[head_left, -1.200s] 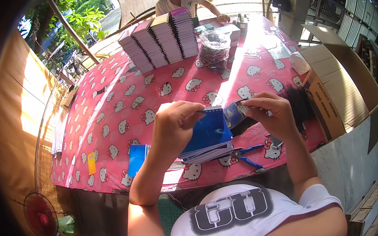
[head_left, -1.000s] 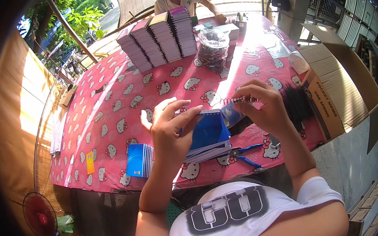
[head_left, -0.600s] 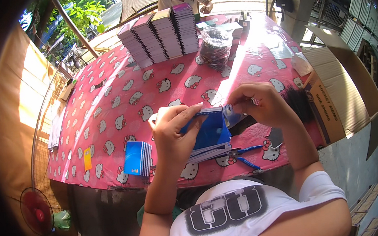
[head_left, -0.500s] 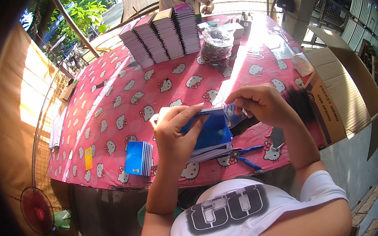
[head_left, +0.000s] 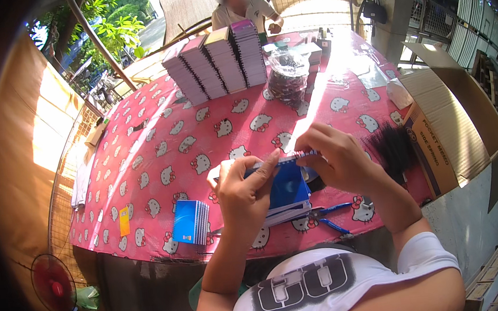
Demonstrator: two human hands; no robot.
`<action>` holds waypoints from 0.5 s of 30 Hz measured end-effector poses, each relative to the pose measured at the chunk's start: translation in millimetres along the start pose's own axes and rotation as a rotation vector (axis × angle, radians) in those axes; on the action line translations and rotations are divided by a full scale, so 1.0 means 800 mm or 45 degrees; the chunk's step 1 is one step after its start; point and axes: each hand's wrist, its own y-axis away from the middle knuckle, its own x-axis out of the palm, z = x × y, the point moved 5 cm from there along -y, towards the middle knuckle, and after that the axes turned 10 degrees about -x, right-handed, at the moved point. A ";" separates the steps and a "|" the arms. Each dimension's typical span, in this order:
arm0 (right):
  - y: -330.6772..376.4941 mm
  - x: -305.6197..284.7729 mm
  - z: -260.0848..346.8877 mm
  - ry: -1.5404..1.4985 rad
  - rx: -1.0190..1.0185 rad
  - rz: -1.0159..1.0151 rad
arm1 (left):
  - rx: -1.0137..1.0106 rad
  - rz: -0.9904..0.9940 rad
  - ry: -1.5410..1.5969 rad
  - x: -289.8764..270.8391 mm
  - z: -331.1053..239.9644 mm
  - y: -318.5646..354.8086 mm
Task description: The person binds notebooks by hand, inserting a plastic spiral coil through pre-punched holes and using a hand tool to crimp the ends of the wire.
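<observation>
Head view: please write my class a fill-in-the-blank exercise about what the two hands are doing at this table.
1. The left hand and right hand hold a small notebook whose cover is ____.
2. The tablecloth is ____ with white cartoon cats.
3. By the table's near edge, under the right forearm, lie blue-handled ____.
4. The open cardboard box stands on the person's ____ side.

Missing words: blue; red; pliers; right

Blue notebook (head_left: 286, 186): glossy cover, paper pages, wire spiral binding. Tablecloth (head_left: 161, 156): smooth, shiny pink printed plastic. Box (head_left: 457, 121): matt brown corrugated cardboard. Pliers (head_left: 331, 218): blue plastic-coated handles.
</observation>
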 end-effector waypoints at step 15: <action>-0.008 0.009 0.018 0.000 -0.035 -0.109 | 0.002 0.021 -0.008 0.000 -0.006 0.000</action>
